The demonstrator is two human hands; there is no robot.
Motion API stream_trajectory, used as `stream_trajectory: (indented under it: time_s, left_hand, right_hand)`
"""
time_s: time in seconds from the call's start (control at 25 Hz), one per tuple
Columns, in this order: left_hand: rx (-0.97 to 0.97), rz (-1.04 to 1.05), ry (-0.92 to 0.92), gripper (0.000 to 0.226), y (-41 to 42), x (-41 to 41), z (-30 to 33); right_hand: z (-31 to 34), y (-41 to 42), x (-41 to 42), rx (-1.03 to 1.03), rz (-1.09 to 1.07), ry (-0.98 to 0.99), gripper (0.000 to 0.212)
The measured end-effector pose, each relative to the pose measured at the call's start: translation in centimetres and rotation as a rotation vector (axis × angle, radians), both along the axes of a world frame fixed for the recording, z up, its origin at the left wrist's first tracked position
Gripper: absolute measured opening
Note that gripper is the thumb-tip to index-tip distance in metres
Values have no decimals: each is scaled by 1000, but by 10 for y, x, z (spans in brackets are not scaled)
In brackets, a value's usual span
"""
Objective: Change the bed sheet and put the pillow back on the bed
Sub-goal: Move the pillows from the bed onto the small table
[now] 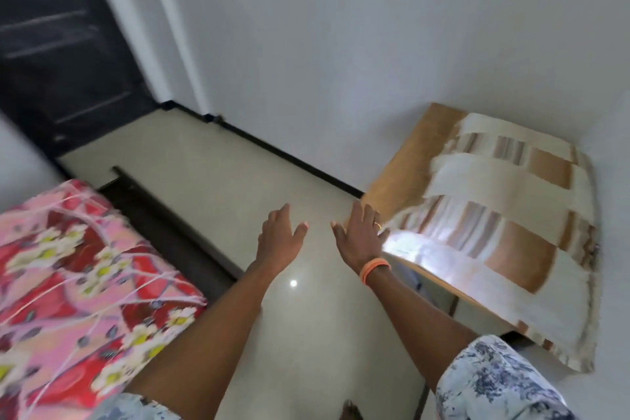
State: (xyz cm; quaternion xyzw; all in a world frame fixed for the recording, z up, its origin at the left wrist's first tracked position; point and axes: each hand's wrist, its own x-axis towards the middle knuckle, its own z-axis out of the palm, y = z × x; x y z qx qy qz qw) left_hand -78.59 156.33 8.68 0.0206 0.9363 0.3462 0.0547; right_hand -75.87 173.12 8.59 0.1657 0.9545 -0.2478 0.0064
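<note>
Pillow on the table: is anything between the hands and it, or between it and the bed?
Nothing visible. The right hand is open at the near edge of the pillow; the left hand is open beside it. Between pillow and bed lies only bare floor.

This was a home bedroom: a bed (85,283) with a flowered sheet stood left, a pillow (494,232) lay right, with plain walls (341,44) and a tiled floor (204,164).

Bed (163,225), dark frame, left: carries red-and-pink floral bed sheet (81,283). Wooden bench (402,167), right, against wall: carries cream-and-brown striped pillow (504,235). Pale glossy floor (218,181) between.
</note>
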Motion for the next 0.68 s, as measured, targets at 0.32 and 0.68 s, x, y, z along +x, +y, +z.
stream_trajectory:
  time_s: [0.32, 0.68]
  left_hand:
    - [154, 653, 19, 55, -379, 161, -3]
    - [242, 1279, 106, 55, -710, 391, -4]
  right_hand:
    - [15, -386, 53, -217, 508, 44, 54]
    - [-2, -779, 205, -389, 966, -79, 55]
